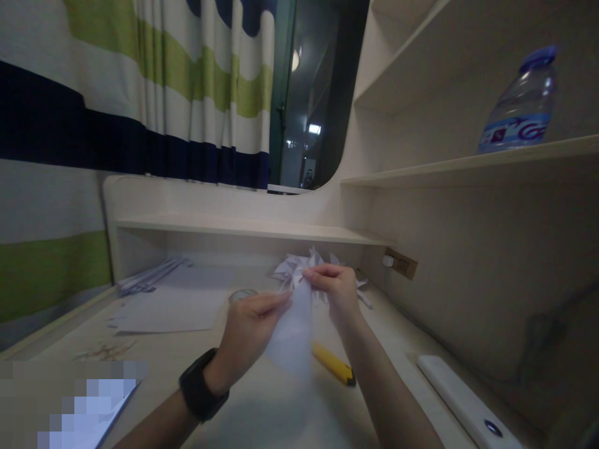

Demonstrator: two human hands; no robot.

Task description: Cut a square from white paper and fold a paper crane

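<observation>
Between my two hands hangs a sheet of white paper (pixel 292 340), narrow at the top and blurred toward its lower edge. Thumb and fingers of my left hand (pixel 255 318) pinch its upper left edge; a black watch (pixel 203 385) is on that wrist. Slightly higher, my right hand (pixel 334 287) pinches the paper's top corner. Behind the hands lies a pile of folded white paper pieces (pixel 291 268), partly covered by them. Below the right hand, a yellow utility knife (pixel 333 363) lies on the desk, its left end hidden by the sheet.
White sheets (pixel 182 302) are stacked at the back left, near a roll of tape (pixel 242 294). A long white device (pixel 468 399) lies at right. A wall socket (pixel 401 263) is behind it. A plastic bottle (pixel 521 106) stands on the upper shelf (pixel 468 167). Striped curtains (pixel 187 81) hang at left.
</observation>
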